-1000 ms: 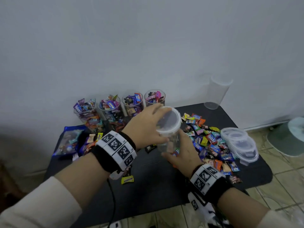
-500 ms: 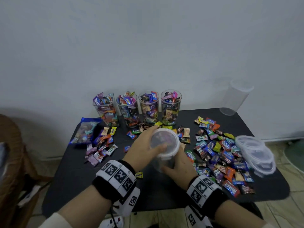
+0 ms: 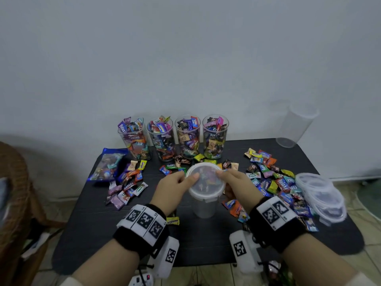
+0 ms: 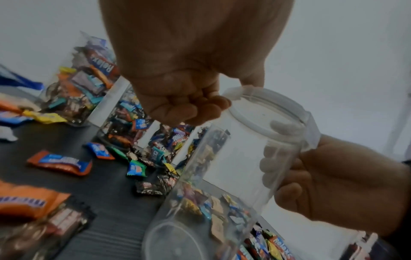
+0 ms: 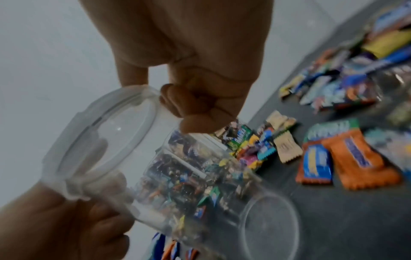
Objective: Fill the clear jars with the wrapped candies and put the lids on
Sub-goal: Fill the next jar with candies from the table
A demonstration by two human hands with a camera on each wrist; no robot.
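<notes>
A clear jar (image 3: 204,207) with no candies inside stands upright at the table's middle, with a translucent lid (image 3: 206,180) on its mouth. My left hand (image 3: 190,178) holds the lid's left rim, thumb on top and fingers curled beside it. My right hand (image 3: 221,176) holds the right rim the same way. The left wrist view shows my left hand (image 4: 189,105) at the jar (image 4: 222,176), and the right hand (image 4: 333,184) opposite. In the right wrist view, the right hand (image 5: 195,105) pinches the lid (image 5: 100,137). Wrapped candies (image 3: 274,178) lie loose around the jar.
Several candy-filled jars (image 3: 187,137) without lids line the back of the black table (image 3: 123,234). Another empty jar (image 3: 296,124) stands at the back right corner. Stacked lids (image 3: 321,195) sit at the right edge, a blue candy bag (image 3: 107,166) at the left. A wicker chair (image 3: 12,193) stands left.
My right hand has moved from the jar's body up to the lid's rim. My left hand has slid from the lid's top to its left edge. The jar sits lower and nearer.
</notes>
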